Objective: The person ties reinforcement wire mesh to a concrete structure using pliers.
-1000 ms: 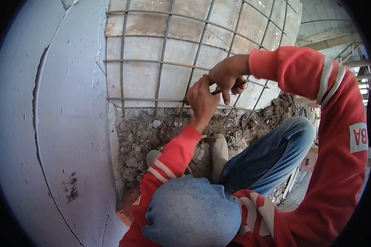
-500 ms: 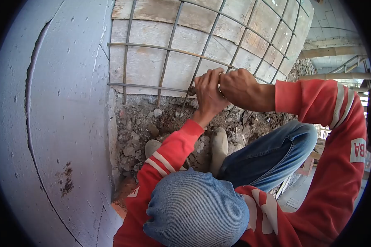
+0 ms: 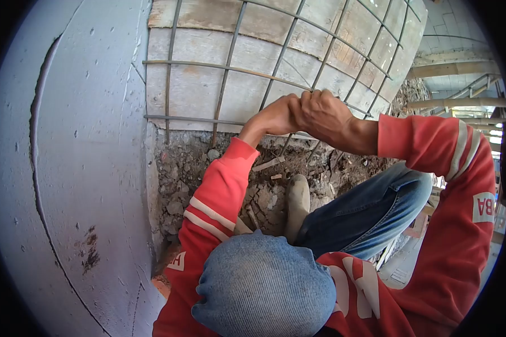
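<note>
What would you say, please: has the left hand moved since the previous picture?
Yes, the left hand shifted up-left in view: its wrist went from below the mesh's lowest bar to about level.

On my right sleeve [image 3: 450,247], a pale patch [image 3: 483,207] carries dark red capitals; I make out B and A, though any other letter is unclear. On my left sleeve [image 3: 216,194], a small white patch [image 3: 177,262] shows an H, the rest too small and folded to read. The big pale shapes [image 3: 361,289] on my chest I can't read
</note>
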The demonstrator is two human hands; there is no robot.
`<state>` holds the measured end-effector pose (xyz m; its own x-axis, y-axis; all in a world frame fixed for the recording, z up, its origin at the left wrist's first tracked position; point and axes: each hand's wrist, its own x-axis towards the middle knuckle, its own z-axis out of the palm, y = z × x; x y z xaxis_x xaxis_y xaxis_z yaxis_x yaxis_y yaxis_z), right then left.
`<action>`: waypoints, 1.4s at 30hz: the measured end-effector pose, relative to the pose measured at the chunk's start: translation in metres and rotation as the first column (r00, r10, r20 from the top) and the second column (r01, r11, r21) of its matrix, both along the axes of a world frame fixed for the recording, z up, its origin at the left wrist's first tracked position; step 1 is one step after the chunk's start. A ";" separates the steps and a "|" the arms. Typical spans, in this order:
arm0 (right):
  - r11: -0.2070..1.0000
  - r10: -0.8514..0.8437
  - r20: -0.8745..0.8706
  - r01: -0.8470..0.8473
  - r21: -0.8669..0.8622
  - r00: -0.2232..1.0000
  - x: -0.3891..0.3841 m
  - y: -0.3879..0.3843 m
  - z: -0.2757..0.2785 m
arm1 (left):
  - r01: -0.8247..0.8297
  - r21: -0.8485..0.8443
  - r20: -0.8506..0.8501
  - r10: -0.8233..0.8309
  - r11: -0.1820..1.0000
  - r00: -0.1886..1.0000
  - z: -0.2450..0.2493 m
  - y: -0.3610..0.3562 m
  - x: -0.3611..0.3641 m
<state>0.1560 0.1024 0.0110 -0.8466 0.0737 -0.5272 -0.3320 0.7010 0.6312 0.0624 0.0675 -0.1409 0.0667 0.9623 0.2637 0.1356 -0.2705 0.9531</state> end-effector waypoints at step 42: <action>-0.848 -0.494 0.867 0.186 -0.497 0.063 0.188 0.068 -0.009 | -0.192 -0.626 0.302 0.462 0.756 0.834 -0.040 -0.145 0.027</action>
<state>0.3442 0.1706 0.0025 -0.5562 0.2544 -0.7911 0.7285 -0.3088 -0.6115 0.0898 -0.0771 -0.1807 -0.2654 0.8804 -0.3930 -0.3283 0.3007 0.8954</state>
